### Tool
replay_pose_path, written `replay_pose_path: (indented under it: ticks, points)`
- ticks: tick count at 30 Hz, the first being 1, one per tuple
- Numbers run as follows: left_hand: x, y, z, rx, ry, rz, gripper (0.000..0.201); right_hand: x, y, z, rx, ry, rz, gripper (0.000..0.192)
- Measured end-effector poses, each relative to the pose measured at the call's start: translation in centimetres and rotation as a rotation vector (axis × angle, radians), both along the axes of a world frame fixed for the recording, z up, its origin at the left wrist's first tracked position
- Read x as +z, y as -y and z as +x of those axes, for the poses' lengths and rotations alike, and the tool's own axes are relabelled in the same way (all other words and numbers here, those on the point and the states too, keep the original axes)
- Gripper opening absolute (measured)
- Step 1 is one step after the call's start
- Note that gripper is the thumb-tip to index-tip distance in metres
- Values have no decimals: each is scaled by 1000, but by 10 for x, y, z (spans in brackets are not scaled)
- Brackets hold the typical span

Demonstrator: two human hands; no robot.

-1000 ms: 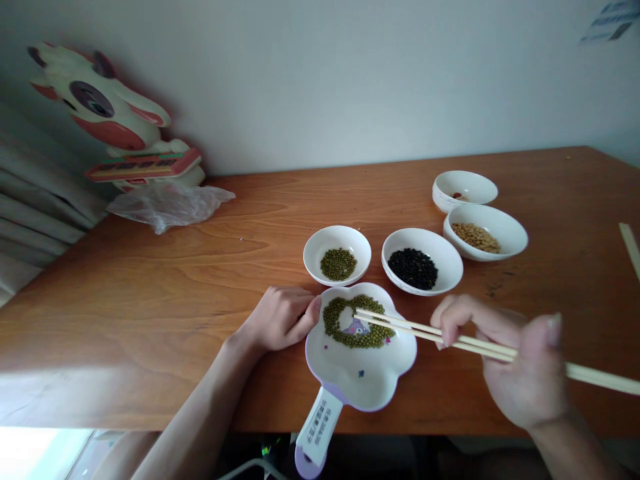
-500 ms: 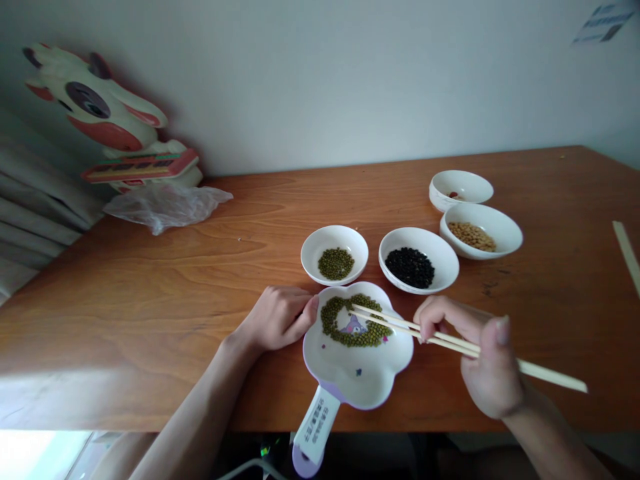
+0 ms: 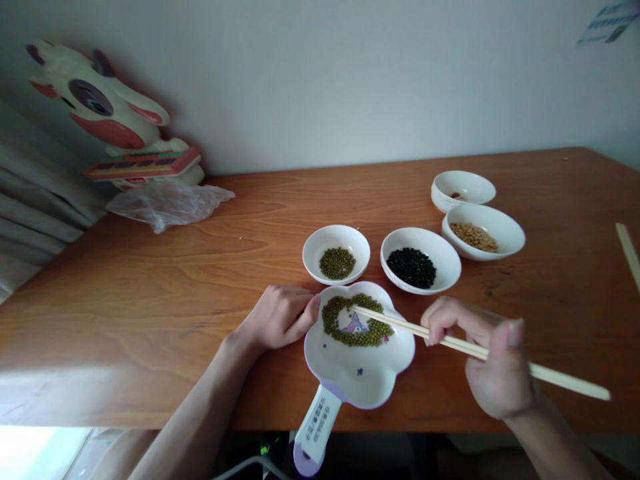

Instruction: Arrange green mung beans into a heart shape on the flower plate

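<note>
Right hand (image 3: 493, 367) grips chopsticks (image 3: 570, 381), tips among green beans (image 3: 361, 340) in flower-shaped dish (image 3: 380, 375); left hand (image 3: 283, 318) curled at its rim, hold unclear; smooth beans could slip if tips misalign, or scatter if dish tilts

Far-R stick (image 3: 629, 251) cut off, wall txt (image 3: 607, 24) blurred.

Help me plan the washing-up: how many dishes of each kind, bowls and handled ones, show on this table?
Round white bowls: 4
Flower-shaped dish with a handle: 1
Total: 5 dishes
</note>
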State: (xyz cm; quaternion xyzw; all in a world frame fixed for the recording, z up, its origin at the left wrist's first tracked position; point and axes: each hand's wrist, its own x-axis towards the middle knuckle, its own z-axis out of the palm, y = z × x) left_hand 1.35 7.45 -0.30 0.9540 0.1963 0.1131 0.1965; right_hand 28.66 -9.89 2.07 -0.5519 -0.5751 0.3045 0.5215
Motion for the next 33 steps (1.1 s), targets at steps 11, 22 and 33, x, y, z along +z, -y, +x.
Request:
replay_pose_path:
  ticks: [11,22,33]
  points:
    - [-2,-1,-2,12,-16,18,42,10,6,11,28,72,-68,79]
    - [0,0,0,7,1,29,43,3,7,14,88,88,-70,76]
    - [0,0,0,9,-13,55,43,4,9,15,69,100,-83,78]
